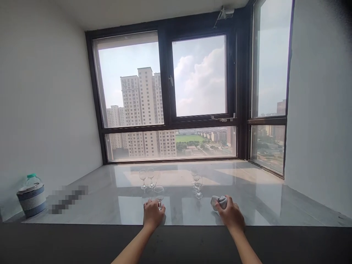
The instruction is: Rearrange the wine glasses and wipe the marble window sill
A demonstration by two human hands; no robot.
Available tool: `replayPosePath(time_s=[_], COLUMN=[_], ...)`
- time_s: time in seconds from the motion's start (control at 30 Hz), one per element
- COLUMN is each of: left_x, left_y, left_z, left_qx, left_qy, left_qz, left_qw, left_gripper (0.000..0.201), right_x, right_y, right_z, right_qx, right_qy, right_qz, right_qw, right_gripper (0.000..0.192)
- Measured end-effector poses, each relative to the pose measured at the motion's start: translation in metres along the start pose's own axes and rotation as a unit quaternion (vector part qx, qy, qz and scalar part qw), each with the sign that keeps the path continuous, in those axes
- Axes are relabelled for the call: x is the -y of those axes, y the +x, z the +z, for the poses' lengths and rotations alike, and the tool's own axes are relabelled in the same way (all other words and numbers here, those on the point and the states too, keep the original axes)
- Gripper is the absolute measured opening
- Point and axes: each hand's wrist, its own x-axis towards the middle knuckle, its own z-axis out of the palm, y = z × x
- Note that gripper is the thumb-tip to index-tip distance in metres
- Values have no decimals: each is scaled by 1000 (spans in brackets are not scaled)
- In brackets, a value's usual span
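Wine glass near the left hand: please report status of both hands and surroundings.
Left hand closed on wine glass stem, upright. Right hand grips grey cloth. Other glasses stand behind, apart.

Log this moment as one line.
left hand: grips wine glass | right hand: holds cloth | surface: marble sill

Two glasses (146, 178) behind the nearest glass (158, 195); others (197, 183) perhaps right.

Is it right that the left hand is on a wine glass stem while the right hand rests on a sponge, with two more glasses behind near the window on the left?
Not quite. In the head view, the right hand grips a crumpled grey cloth, not a sponge. The rest holds: the left hand is on the wine glass, and two more glasses stand behind on the left.
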Motion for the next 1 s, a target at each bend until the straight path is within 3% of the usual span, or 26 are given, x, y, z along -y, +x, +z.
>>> replayPosePath(time_s=[0.37, 0.8, 1.0], left_x=[0, 0, 1], left_y=[-2, -3, -4], left_z=[3, -1, -2], left_qx=[-27, -9, -16], left_qy=[-7, -6, -10], left_qz=[5, 4, 25], left_qw=[1000, 1000, 1000], left_gripper=[26, 26, 24], right_x=[-5, -12, -9], right_y=[0, 3, 2], right_z=[6, 14, 13], right_qx=[-141, -179, -162], right_qy=[-74, -99, -98], right_qz=[-63, -80, -68], right_qw=[985, 975, 980], right_gripper=[52, 55, 52])
